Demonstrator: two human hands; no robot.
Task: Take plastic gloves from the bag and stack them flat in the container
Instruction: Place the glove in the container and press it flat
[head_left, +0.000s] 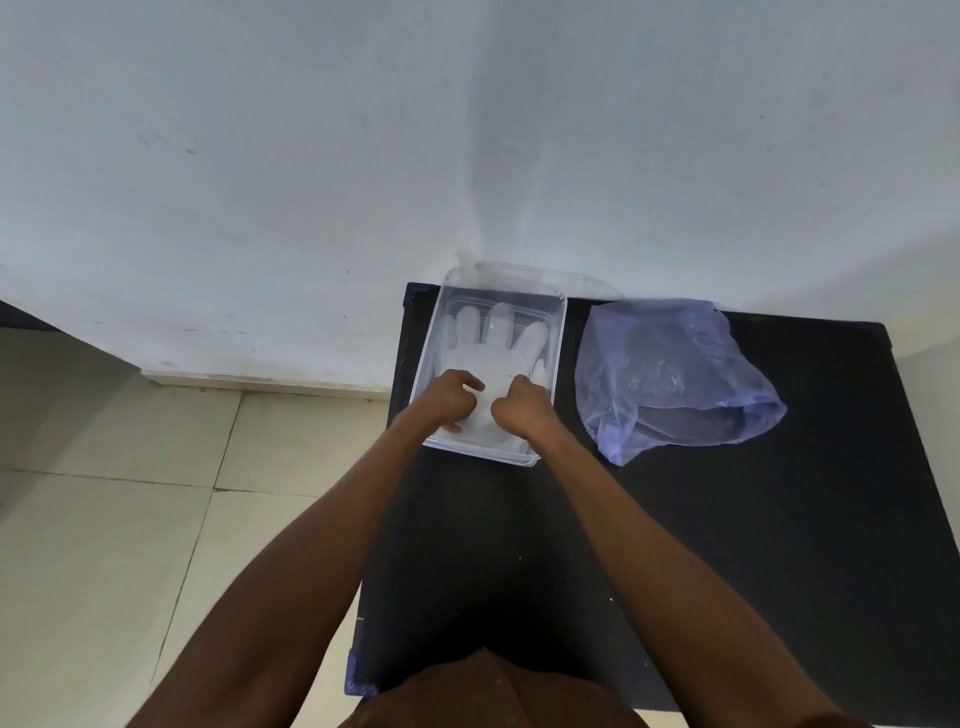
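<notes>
Fingers (470, 384) of the left hand (449, 400) are curling down onto the cuff end of a clear plastic glove (493, 353); right hand (522, 408) is doing the same just beside it, knuckles bent. Can't tell whether either is pinching the film or only pressing it. Glove is lying flat inside the clear container (558, 332), its finger parts pointing at the wall. Container is sitting at the bench (779, 519) far-left corner. Bluish bag (670, 374) is lying just right of it, crumpled, untouched.

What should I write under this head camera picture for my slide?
Both hands, left and right, press a plastic glove flat in the clear container.
</notes>
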